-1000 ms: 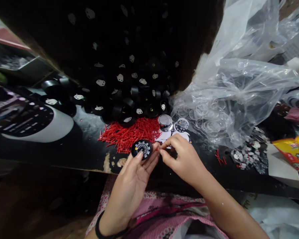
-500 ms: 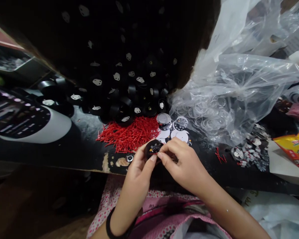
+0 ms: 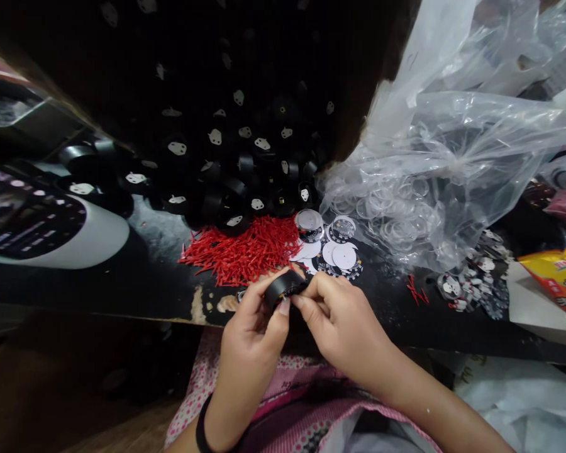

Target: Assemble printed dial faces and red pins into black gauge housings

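The left hand (image 3: 252, 330) has its grip closed round a black dial case (image 3: 279, 287), tilted above the front of the bench (image 3: 160, 289), just before a heap of red pointers (image 3: 245, 251). The right hand (image 3: 342, 311) has thumb and finger together beside it; whether they pinch anything, I can't tell.
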`<state>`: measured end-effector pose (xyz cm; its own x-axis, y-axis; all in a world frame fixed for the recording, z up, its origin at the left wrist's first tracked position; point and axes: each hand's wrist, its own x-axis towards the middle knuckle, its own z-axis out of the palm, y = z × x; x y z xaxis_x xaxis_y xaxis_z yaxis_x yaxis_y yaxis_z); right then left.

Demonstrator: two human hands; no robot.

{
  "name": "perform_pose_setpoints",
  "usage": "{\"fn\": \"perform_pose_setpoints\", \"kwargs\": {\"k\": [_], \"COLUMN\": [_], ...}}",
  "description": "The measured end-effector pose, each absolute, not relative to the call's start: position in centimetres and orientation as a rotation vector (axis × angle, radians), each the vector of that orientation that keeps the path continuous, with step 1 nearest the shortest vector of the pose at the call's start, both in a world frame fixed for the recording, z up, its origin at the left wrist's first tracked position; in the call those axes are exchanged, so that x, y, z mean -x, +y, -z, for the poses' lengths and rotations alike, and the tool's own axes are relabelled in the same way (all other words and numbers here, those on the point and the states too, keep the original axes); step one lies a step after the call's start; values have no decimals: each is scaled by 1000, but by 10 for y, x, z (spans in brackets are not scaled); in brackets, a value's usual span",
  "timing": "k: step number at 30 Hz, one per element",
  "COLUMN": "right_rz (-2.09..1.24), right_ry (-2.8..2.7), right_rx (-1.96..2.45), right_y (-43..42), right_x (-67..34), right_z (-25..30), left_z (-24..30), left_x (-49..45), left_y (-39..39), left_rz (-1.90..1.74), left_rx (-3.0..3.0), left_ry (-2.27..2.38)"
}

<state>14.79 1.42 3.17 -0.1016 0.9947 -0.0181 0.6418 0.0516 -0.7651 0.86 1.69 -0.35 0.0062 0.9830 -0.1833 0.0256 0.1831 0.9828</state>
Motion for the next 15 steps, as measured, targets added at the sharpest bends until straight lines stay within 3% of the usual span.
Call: {"fn": "perform_pose_setpoints", "kwargs": {"k": [4,8,12,15], "right_rz": [-792,-510,-242,-268], "right_ry": [-1884,-2098,-2285,-2250], "right_rx": [1599,1477,1499,1569], "right_y": [17,22,27,28], "right_x": [-152,-159,-159,-153], "right_z": [-36,-35,-29,-30], "left_z": [12,20,18,16], "left_x": [-2,2,1,-1], "left_y": [19,20,17,16], "left_rz": [-939,-888,-850,-788], "left_rx": [-1027,-886,-969,-992], "left_ry": [1211,1089,1184,1359]}}
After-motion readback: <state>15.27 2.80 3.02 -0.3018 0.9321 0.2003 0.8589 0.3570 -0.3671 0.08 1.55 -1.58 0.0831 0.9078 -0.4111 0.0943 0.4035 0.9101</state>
